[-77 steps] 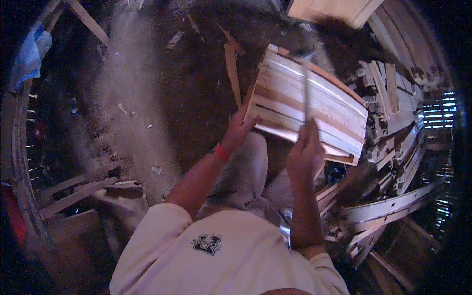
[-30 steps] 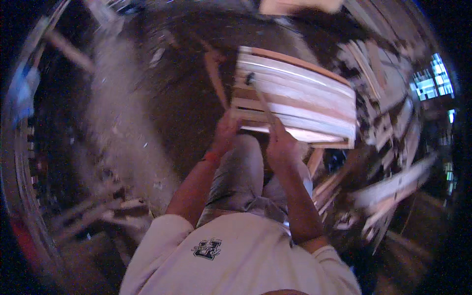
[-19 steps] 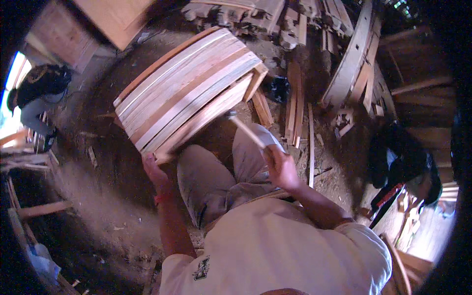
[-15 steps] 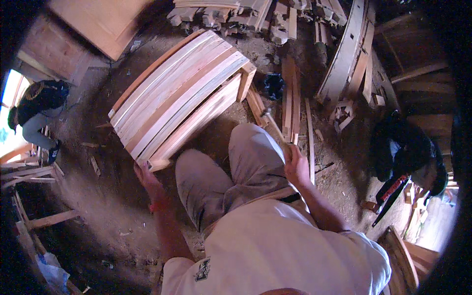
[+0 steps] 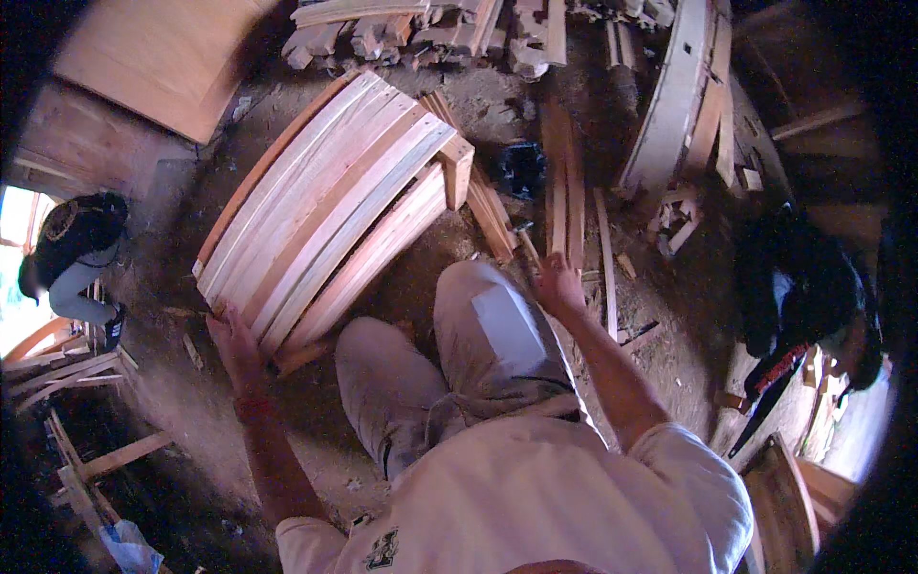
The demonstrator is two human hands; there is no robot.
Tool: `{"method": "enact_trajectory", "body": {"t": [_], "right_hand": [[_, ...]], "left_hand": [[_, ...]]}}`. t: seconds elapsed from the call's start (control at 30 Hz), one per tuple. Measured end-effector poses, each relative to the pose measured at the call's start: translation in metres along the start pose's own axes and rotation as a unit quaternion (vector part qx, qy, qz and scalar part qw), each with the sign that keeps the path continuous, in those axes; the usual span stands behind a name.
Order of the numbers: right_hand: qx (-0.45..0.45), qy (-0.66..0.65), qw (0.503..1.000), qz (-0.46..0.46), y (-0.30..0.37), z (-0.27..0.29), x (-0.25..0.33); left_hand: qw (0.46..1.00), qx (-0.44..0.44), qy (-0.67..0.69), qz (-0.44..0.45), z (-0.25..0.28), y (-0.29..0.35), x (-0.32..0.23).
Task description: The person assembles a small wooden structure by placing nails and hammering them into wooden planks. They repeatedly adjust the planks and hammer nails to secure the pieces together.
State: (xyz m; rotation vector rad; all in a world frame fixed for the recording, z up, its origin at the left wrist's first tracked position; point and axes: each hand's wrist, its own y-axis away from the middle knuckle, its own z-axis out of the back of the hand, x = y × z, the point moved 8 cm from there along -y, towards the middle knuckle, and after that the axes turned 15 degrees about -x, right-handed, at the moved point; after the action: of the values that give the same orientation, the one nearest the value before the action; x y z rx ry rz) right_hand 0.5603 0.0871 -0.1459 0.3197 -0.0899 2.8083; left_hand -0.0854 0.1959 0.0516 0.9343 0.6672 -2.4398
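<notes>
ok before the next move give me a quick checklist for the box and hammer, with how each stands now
1. Left hand on the slatted wooden box: ok, it touches the left end.
2. Firmness of that grip: cannot tell; the fingers are too dim.
3. Hammer in the right hand: ok, held by the handle.
4. Hammer apart from the box: ok, it is off to the right, near some wooden strips.
5. Nails fully seated: cannot tell, too small to make out.
6. Other people away from the box: ok, one at far left, one at far right.
</notes>
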Motion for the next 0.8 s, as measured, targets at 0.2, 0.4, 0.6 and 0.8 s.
{"method": "enact_trajectory", "body": {"t": [0.2, 0.4, 0.6, 0.8], "right_hand": [[-0.181, -0.265, 0.947, 0.011, -0.140, 0.190, 0.168], [-0.103, -0.160, 0.979, 0.081, -0.235, 0.173, 0.280], [-0.071, -0.058, 0.994, -0.064, -0.239, 0.146, 0.271], [-0.057, -0.078, 0.993, -0.062, -0.240, 0.144, 0.275]], "left_hand": [[0.996, 0.011, -0.079, -0.028, -0.006, 0.011, -0.071], [0.977, 0.026, -0.204, 0.060, -0.003, 0.020, -0.016], [0.977, 0.034, -0.083, 0.192, -0.017, 0.005, -0.036], [0.969, 0.058, -0.130, 0.203, -0.001, 0.001, -0.014]]}}
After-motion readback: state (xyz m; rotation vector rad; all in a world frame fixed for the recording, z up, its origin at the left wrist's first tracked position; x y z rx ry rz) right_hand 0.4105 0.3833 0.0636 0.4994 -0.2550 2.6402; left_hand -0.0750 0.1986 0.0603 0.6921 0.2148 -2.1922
